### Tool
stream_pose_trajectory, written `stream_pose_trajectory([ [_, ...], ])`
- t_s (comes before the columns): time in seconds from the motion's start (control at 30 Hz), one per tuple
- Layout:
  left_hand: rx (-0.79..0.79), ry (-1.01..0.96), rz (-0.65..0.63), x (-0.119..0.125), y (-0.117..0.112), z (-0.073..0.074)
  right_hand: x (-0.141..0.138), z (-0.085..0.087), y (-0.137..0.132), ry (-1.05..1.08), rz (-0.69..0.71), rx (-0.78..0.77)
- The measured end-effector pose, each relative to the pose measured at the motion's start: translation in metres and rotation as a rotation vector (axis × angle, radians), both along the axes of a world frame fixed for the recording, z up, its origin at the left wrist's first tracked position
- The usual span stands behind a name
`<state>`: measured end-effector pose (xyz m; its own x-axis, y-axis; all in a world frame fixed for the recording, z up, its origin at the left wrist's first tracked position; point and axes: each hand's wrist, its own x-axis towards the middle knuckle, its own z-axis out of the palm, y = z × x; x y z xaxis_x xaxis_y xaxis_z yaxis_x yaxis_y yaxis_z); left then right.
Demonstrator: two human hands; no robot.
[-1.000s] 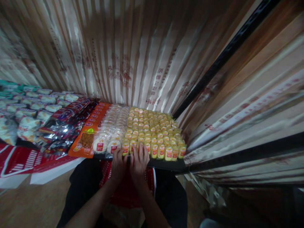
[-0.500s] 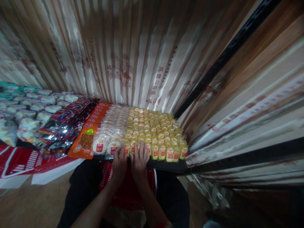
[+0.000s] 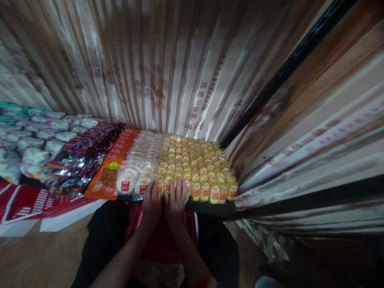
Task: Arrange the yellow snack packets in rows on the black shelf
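Observation:
Side by side at the shelf's front edge, my left hand point(image 3: 151, 206) and my right hand point(image 3: 176, 204) rest with fingers stretched forward. Left fingertips touch the front between a round white rice cracker pack point(image 3: 142, 185) and the small yellow-wrapped snacks point(image 3: 195, 164). Against the front row of those yellow packs lie my right fingers. Neither hand is wrapped round a pack. The yellow packs stand in tight rows, with clear packs of white crackers point(image 3: 147, 146) to their left. My fingers hide parts of the front packs.
Left of the crackers lie an orange pretzel-stick bag point(image 3: 109, 176), dark shiny packets point(image 3: 85, 148) and white packets point(image 3: 36, 132). Pleated printed curtains point(image 3: 168, 72) hang behind and at right, with a black bar point(image 3: 288, 76) slanting across. Red-and-white printed sheeting point(image 3: 39, 204) hangs below the front edge.
Both hands stay in nearly the same place at the front row. The snack packs look unmoved; the view has shifted very slightly.

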<state>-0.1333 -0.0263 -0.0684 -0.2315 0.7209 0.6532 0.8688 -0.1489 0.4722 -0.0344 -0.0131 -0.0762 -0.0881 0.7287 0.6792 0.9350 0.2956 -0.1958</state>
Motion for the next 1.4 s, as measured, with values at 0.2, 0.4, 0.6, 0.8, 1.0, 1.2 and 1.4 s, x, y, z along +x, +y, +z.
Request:
stream_pose_trajectory([
  [0.2,0.023,0.048,0.000,-0.001,0.001,0.002,0.001,0.008,-0.001,-0.018,0.001,0.024],
  [0.4,-0.006,0.037,0.003,0.001,0.002,-0.004,0.003,0.021,0.004,-0.060,0.014,-0.002],
  [0.6,-0.119,-0.021,0.051,0.005,0.004,-0.002,0.006,0.031,0.010,-0.065,0.048,-0.055],
  [0.8,-0.136,-0.015,0.049,0.007,0.008,-0.005,0.007,0.037,0.015,-0.041,0.067,-0.091],
  [1.0,-0.092,-0.007,0.069,0.007,0.009,-0.005,0.007,0.036,0.015,-0.001,0.084,-0.097],
  [1.2,-0.113,0.046,0.093,0.007,0.010,-0.001,0.008,0.035,0.016,0.007,0.081,-0.081],
  [1.4,-0.114,0.086,0.101,0.008,0.012,-0.001,0.006,0.031,0.016,-0.043,0.068,-0.085],
])
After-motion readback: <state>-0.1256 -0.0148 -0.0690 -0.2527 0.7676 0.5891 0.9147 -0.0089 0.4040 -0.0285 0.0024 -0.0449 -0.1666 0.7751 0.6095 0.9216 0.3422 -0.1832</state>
